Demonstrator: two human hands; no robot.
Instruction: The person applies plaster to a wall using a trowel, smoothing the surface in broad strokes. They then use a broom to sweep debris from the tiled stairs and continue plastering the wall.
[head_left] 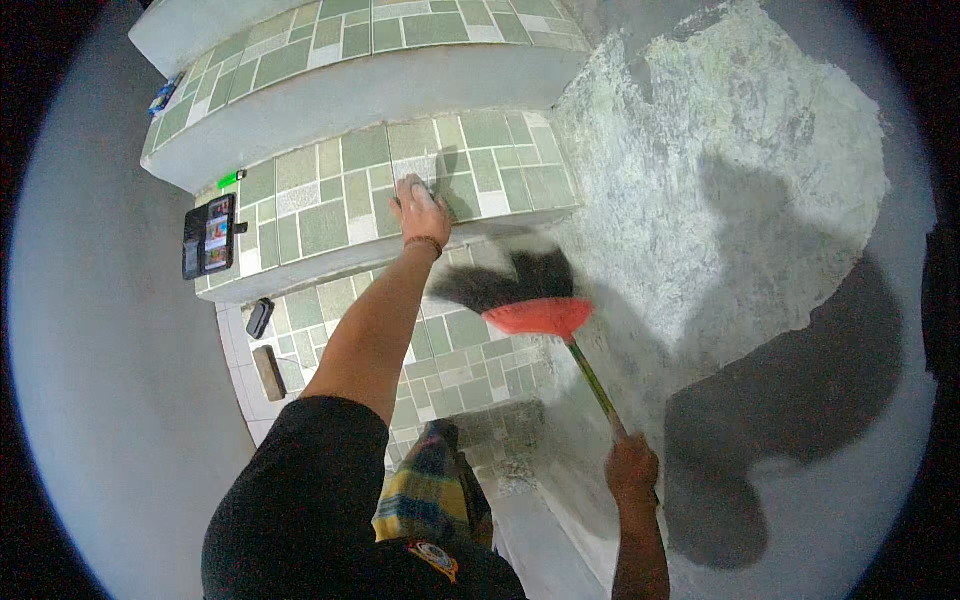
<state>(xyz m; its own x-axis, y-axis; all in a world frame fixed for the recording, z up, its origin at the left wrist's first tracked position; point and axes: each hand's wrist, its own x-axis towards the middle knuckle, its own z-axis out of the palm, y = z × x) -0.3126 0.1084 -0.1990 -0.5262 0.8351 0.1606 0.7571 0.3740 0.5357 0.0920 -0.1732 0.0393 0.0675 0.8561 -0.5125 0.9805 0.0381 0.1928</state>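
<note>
My right hand (632, 466) is wrapped round the handle of a broom (540, 316). The broom has a coral-red head, dark bristles and a greenish stick. Its bristles fan out to the left and up, against the front of a tiled step (325, 228). Further up and left, my left hand (422, 215) reaches over that step, close to its tiles. Its fingers are bent round a small whitish thing, whose kind I cannot make out. A thin bracelet circles the left wrist.
A phone in an open dark case (212, 237) lies at the step's left end, beside a green lighter (231, 179). One step down are a small black case (260, 318) and a brownish block (269, 373). A patchy plastered wall (740, 190) rises on the right.
</note>
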